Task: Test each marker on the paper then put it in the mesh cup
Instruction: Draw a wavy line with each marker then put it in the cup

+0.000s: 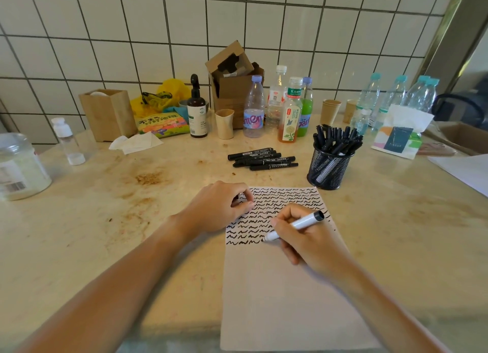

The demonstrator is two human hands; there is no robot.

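Observation:
A white sheet of paper (pixel 285 286) lies in front of me, its upper part filled with rows of black squiggles. My right hand (pixel 306 241) grips a white marker (pixel 303 223) with a black end, its tip touching the paper at the end of the lowest squiggle row. My left hand (pixel 219 207) rests on the paper's upper left corner with fingers curled, pinching something small that I cannot make out. A black mesh cup (pixel 330 169) holding several black markers stands beyond the paper on the right. Several loose black markers (pixel 262 158) lie side by side on the table behind the paper.
Along the tiled wall stand bottles (pixel 254 109), paper cups (pixel 330 111), a cardboard box (pixel 232 83), a wooden box (pixel 108 113), a spray bottle (pixel 196 109) and a tissue pack (pixel 398 136). A plastic jar (pixel 18 165) sits far left. The beige table (pixel 105 220) is stained.

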